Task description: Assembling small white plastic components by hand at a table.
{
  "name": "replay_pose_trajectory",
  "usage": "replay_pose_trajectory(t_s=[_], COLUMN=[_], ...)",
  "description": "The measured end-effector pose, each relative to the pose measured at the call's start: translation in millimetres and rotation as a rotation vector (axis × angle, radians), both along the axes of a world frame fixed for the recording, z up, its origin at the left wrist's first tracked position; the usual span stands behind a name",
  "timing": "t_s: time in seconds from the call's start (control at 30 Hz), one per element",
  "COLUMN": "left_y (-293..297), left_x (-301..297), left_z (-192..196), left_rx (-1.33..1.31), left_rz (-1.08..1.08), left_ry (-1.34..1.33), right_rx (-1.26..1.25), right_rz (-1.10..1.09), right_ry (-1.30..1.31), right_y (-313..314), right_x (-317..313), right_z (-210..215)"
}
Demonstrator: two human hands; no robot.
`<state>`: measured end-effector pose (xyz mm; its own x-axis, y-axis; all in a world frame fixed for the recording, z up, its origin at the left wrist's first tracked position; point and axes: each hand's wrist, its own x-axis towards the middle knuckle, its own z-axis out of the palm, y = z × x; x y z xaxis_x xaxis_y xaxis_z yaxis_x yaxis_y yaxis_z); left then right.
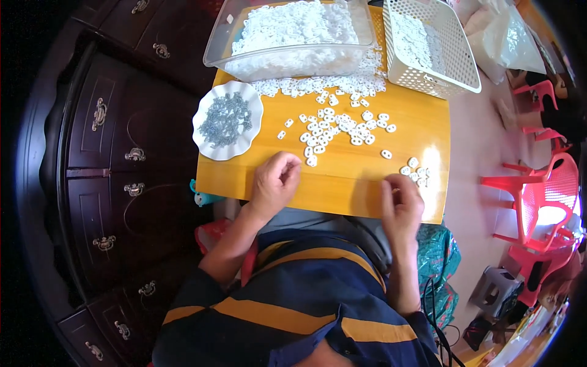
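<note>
My left hand (275, 182) rests curled on the near part of the yellow wooden table (403, 119), fingers closed; whether it holds a small piece I cannot tell. My right hand (400, 202) lies at the table's near right edge, fingers partly bent, just below a small cluster of white plastic pieces (417, 171). Several loose white pieces (336, 128) are scattered across the table's middle. A white scalloped plate (206, 142) with small grey metal parts (225, 119) sits at the left edge, beyond my left hand.
A clear plastic bin (287, 58) full of white pieces stands at the back, a white perforated basket (428, 46) to its right. Dark wooden drawers (104, 153) fill the left. Red plastic chairs (544, 196) and a grey stool (498, 284) stand on the right.
</note>
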<state>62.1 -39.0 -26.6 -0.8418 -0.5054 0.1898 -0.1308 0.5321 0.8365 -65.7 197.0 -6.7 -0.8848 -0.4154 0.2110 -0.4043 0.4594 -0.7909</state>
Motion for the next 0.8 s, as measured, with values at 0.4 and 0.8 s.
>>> replay_pose_trajectory(t_s=[0.4,0.8], left_y=[-6,-8], left_x=[2,-6], left_z=[-2,-7], left_rx=[-0.032,-0.245], left_rz=[0.034,-0.042], left_ry=[0.08,0.061], right_rx=[0.155,0.185], right_rz=[0.398,0.37], right_ry=[0.126,0.143], right_y=[-105,-116], right_x=[16,16], right_z=[-18,-23])
